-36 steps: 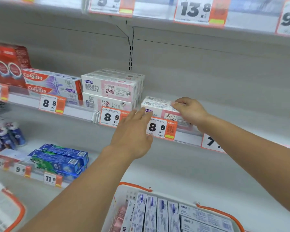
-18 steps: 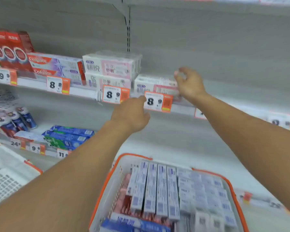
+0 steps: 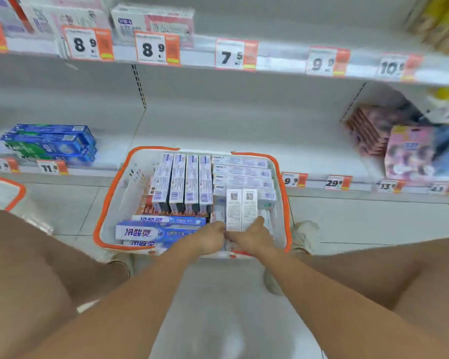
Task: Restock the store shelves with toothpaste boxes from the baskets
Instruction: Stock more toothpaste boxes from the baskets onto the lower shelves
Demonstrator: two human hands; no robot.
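A white basket with an orange rim (image 3: pixel 281 174) stands on the floor between my knees, packed with toothpaste boxes. Two white boxes (image 3: pixel 241 207) lie side by side at its right, and blue boxes (image 3: pixel 151 232) lie at its near left. My left hand (image 3: pixel 210 239) and my right hand (image 3: pixel 252 235) meet at the near ends of the two white boxes, fingers curled on them. On the upper shelf, white and pink toothpaste boxes (image 3: pixel 153 20) sit behind the 8.9 price tags (image 3: pixel 156 49).
A second orange-rimmed basket (image 3: pixel 4 190) shows at the left edge. Blue and green boxes (image 3: pixel 52 143) lie on the lower shelf at left. Pink packs (image 3: pixel 410 154) fill the lower shelf at right. The upper shelf behind the 7.5 tag (image 3: pixel 235 55) is bare.
Both hands left the white and pink box on the upper shelf and dropped into the basket. My view tilted down from the shelf to the basket.
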